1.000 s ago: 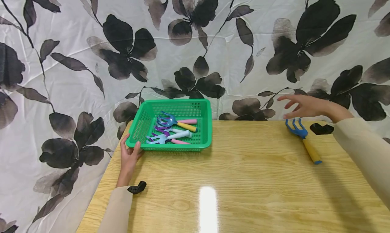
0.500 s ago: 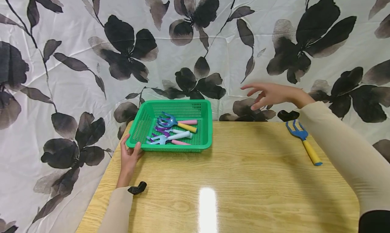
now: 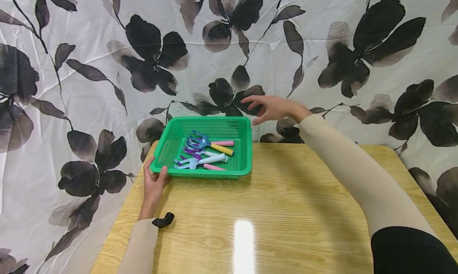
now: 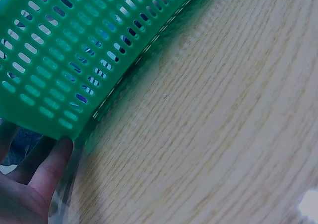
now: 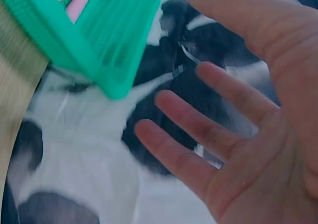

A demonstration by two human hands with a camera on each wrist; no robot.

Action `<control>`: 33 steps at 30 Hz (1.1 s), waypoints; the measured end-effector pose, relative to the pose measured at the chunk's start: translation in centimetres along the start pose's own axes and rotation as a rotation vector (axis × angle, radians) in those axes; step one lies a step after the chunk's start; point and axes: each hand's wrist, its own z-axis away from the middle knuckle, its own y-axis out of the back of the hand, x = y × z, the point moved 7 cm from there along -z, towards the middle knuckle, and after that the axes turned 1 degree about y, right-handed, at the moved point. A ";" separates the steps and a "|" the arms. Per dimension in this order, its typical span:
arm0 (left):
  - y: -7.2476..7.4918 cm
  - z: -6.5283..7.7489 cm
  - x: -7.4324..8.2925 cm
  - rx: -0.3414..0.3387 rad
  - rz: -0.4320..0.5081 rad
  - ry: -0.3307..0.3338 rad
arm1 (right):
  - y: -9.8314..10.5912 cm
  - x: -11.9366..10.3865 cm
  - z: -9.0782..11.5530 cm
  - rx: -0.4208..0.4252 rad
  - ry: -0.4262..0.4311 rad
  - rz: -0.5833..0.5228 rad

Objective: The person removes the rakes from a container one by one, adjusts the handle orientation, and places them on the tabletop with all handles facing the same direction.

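A green plastic basket with slotted walls sits at the back left of the table. In it lie several small garden hand forks: a blue one with a yellow handle, a light blue one, and purple ones with pink handles. My left hand holds the basket's front left corner, thumb in front and fingers round the side. Fingers spread and holding nothing, my right hand is raised by the basket's back right corner. The right wrist view shows its bare palm.
The wooden table runs up to a white floral cloth hanging behind it. My right sleeve crosses above the table's right part and hides most of another blue fork; only a blue tip shows past it.
My right hand has swept left, from above the blue fork on the right to the basket's right side. The left hand and the basket have stayed in place.
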 end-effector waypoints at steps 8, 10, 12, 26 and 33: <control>-0.1 -0.1 0.0 0.000 0.013 -0.007 | -3.5 -1.6 -5.6 0.003 0.062 0.006; -0.1 -0.1 0.0 0.003 0.007 -0.008 | -4.6 -1.7 -6.9 -0.003 0.059 0.015; -0.1 -0.1 0.0 0.009 0.002 -0.011 | -5.7 -1.7 -8.0 -0.006 0.050 0.027; -0.6 -0.2 -0.1 -0.018 0.014 -0.034 | -13.2 0.0 -12.7 -0.194 -0.085 -0.004; -0.1 -0.2 0.0 0.006 -0.011 -0.038 | -15.3 0.5 -13.8 -0.173 -0.140 0.074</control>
